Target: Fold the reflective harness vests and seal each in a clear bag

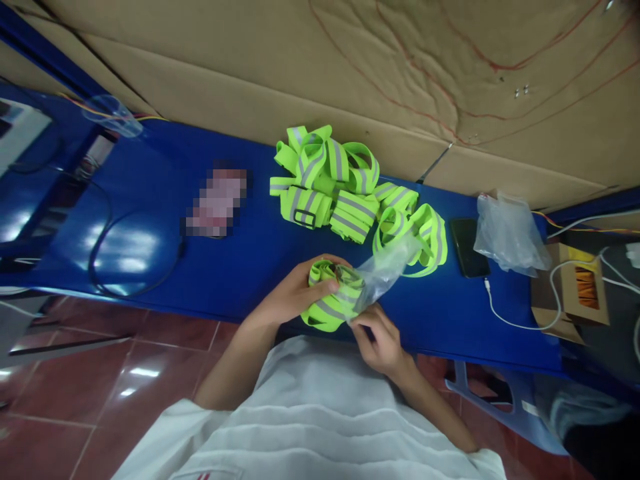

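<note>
Strap bundle (327, 313) lies crosswise in left hand (295, 288), pointing right at clear bag (383, 277).

On the desk (225, 267), straps (353, 208) lie before the panel (225, 87). Nearer, the roll (325, 312) sits in the left grip (294, 287), a bag (384, 275) (right of the roll) in the right grip (383, 341). Right of the straps: phone (470, 248), other bags (510, 233), box (570, 293); left, a cable (91, 260).

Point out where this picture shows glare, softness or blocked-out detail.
Head view: white glare on the blue table at left and on the red floor tiles; head view: the clear bag at the right hand looks hazy, soft-edged; head view: pixelated blocks hide a patch of the scene.
</note>
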Motion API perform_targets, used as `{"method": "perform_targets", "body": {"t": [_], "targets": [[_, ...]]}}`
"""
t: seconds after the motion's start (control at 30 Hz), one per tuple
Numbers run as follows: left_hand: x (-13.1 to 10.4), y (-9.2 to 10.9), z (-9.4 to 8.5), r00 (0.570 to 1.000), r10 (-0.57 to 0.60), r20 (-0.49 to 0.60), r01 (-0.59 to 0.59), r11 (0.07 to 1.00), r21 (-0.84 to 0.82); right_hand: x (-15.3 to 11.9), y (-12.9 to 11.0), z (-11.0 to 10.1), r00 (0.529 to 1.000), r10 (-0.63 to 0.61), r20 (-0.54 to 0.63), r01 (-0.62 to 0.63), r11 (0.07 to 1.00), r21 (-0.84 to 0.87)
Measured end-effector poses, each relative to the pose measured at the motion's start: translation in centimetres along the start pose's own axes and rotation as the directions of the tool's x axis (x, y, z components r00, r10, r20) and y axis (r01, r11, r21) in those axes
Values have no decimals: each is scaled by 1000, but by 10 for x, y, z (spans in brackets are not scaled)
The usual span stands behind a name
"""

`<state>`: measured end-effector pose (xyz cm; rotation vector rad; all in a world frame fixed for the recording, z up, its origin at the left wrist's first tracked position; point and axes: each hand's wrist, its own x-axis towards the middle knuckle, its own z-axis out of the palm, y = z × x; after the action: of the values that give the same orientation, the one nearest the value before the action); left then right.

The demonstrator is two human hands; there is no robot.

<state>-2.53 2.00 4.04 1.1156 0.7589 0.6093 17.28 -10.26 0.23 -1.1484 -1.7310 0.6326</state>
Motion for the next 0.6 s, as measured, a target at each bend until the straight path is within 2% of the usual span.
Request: {"method": "perform_targets", "body": {"t": [0.1,0.23,0.3,0.43,0.53,0.6], "targets": [[-7,-4,-1,999,18,34,-20,999,42,1,-5,-6,995,22,-102,-25,999,-28],[-10,-17,8,998,-59,27,52,979,198,5,-8,-15,990,-1,-143,-20,989,-145],[-9,-21,12,999,-49,5,47,971,234,6,-7,-18,992,-4,-126,-21,981,-195],[-2,-20,12,1000,-3,9,1,981,193,6,-3,-19,996,-64,-53,49,966,-254],[1,-15,7,1000,-27,-8,27,988,154,5,1,-18,997,-63,-41,50,965,-256],[3,-14,6,997,-48,-54,53,994,97,5,1,-17,999,-42,10,43,967,-252]]}}
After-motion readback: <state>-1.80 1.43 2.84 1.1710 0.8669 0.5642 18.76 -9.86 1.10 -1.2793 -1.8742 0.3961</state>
